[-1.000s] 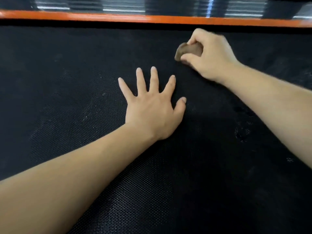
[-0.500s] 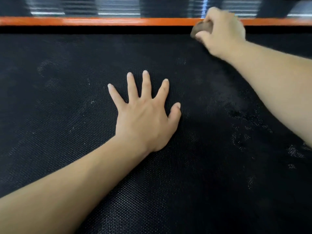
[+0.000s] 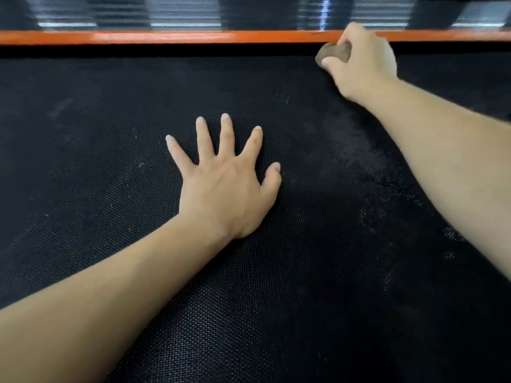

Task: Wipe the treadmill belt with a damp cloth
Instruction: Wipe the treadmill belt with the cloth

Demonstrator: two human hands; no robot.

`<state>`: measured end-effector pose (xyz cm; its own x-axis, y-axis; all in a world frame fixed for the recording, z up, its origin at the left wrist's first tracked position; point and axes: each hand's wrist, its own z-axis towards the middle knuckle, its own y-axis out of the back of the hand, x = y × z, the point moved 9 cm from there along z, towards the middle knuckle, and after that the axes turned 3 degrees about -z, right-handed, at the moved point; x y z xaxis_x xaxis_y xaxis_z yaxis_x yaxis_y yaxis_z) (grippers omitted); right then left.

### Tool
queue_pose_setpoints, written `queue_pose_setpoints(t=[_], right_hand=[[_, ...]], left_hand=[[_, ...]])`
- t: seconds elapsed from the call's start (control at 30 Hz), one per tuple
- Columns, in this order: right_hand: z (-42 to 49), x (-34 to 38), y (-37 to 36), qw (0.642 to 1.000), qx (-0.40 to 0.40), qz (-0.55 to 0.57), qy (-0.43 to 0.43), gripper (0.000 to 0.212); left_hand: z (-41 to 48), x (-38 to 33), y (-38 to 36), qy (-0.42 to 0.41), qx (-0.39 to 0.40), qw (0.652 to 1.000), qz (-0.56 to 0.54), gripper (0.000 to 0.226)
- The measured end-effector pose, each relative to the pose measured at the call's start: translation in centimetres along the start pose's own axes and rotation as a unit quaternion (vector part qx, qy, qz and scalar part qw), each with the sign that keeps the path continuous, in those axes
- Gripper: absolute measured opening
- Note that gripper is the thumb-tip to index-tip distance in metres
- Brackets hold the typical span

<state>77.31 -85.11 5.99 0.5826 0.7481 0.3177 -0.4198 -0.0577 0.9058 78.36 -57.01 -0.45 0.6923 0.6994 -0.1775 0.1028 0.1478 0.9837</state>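
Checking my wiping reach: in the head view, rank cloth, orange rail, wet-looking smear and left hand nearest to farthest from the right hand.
1. Cloth: gripped in the fingers of the right hand.
2. Orange rail: just behind its knuckles, far edge.
3. Wet-looking smear: on the belt by the right forearm.
4. Left hand: flat mid-belt, farther left.

I see left hand [image 3: 224, 189] flat on belt [image 3: 331, 299], mid-frame, fingers spread toward rail [image 3: 166, 37]. Right hand [image 3: 362, 62] sits further back and right, at belt's far edge, touching rail. It grips cloth [image 3: 329, 55], which pokes out on its left. Rail runs across behind belt.
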Motion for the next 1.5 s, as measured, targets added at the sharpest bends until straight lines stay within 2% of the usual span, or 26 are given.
queue_pose_setpoints(t=[0.13, 0.2, 0.37, 0.43, 0.57, 0.63, 0.73, 0.83, 0.97, 1.03, 1.17, 1.23, 1.4, 1.43, 1.5], right_hand=[[-5.8, 2.4, -0.4, 0.988, 0.081, 0.070, 0.114, 0.028], [-6.2, 2.2, 0.0, 0.985, 0.086, 0.051, 0.140, 0.028], [-2.5, -0.9, 0.9, 1.000, -0.007, -0.001, 0.021, 0.030], [-4.5, 0.4, 0.3, 0.999, 0.013, 0.014, 0.049, 0.028], [-10.2, 3.6, 0.1, 0.982, 0.091, 0.054, 0.159, 0.026], [-8.5, 2.6, 0.5, 0.988, 0.063, 0.014, 0.143, 0.028], [-5.4, 0.1, 1.0, 0.999, 0.022, -0.009, 0.048, 0.028], [-9.0, 2.2, 0.9, 0.996, 0.020, -0.010, 0.089, 0.027], [-17.1, 4.3, 2.0, 0.976, 0.096, 0.062, 0.186, 0.026], [-15.8, 3.0, 2.6, 0.982, 0.073, 0.030, 0.172, 0.028], [-10.6, -1.1, 3.2, 0.999, 0.017, -0.001, 0.042, 0.025], [-11.9, -0.2, 3.0, 0.998, 0.024, 0.001, 0.054, 0.027], [-19.1, 3.4, 3.2, 0.979, 0.094, 0.051, 0.176, 0.027], [-18.3, 3.0, 3.4, 0.981, 0.081, 0.038, 0.171, 0.028], [-15.5, 1.2, 3.4, 0.993, 0.042, 0.006, 0.109, 0.027]], left_hand=[[0.1, 0.0, -0.2, 0.001, 0.007, 1.000, 0.003, 0.074], [0.1, 0.0, -0.2, 0.002, 0.008, 1.000, 0.003, 0.074], [0.1, 0.1, -0.1, 0.002, 0.005, 1.000, 0.003, 0.073], [0.2, 0.1, -0.2, 0.004, 0.007, 1.000, 0.003, 0.073], [0.2, 0.0, -0.2, 0.003, 0.008, 1.000, 0.002, 0.072], [0.2, 0.0, -0.2, 0.004, 0.011, 1.000, 0.002, 0.072], [0.2, 0.1, -0.2, 0.005, 0.010, 1.000, 0.002, 0.072], [0.2, 0.1, -0.2, 0.006, 0.010, 1.000, 0.001, 0.071], [0.3, 0.2, -0.1, 0.008, 0.012, 1.000, 0.000, 0.070], [0.2, 0.2, -0.1, 0.010, 0.014, 1.000, 0.002, 0.070], [0.2, 0.2, -0.1, 0.013, 0.019, 1.000, 0.000, 0.070], [0.1, 0.2, 0.0, 0.016, 0.020, 1.000, 0.004, 0.069], [-0.1, 0.0, 0.3, 0.017, 0.024, 1.000, 0.006, 0.069], [-0.1, 0.0, 0.3, 0.018, 0.024, 1.000, 0.006, 0.069], [0.0, 0.1, 0.3, 0.018, 0.025, 1.000, 0.001, 0.068]])
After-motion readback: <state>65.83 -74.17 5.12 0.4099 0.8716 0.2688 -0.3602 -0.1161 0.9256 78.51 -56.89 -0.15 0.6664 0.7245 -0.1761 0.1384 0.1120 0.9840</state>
